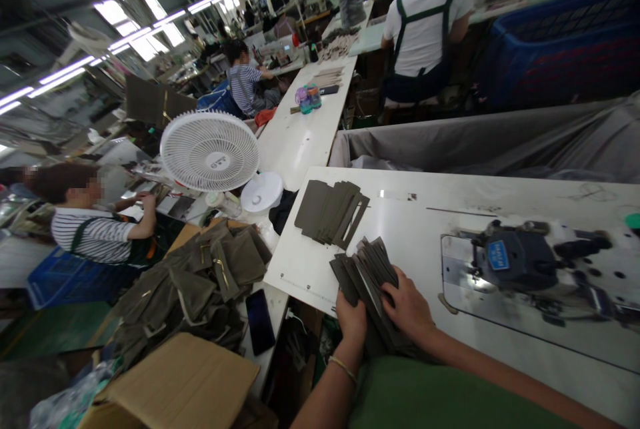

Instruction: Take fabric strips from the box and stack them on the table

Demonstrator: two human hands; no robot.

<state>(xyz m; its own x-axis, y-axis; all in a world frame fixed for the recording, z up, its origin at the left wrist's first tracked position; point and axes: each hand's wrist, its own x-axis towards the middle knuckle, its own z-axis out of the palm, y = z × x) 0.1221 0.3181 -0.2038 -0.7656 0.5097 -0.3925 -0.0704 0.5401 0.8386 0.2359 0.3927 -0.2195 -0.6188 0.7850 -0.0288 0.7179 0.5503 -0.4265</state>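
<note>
Both my hands grip a fanned stack of dark grey-green fabric pieces [364,269] at the near edge of the white sewing table [425,242]. My left hand [351,319] holds the stack's lower left corner with fingers closed round it. My right hand [407,305] lies over the stack's right side, fingers curled on the top pieces. A second pile of the same cut pieces [330,212] lies flat on the table just beyond. The sewing machine head [520,259] stands to the right of my hands.
A white fan [210,151] stands left of the table. Olive bags [200,282], a black phone [259,321] and a cardboard box [185,379] sit lower left. Co-workers sit at benches: a striped shirt [93,235] at left, a white shirt [430,22] ahead.
</note>
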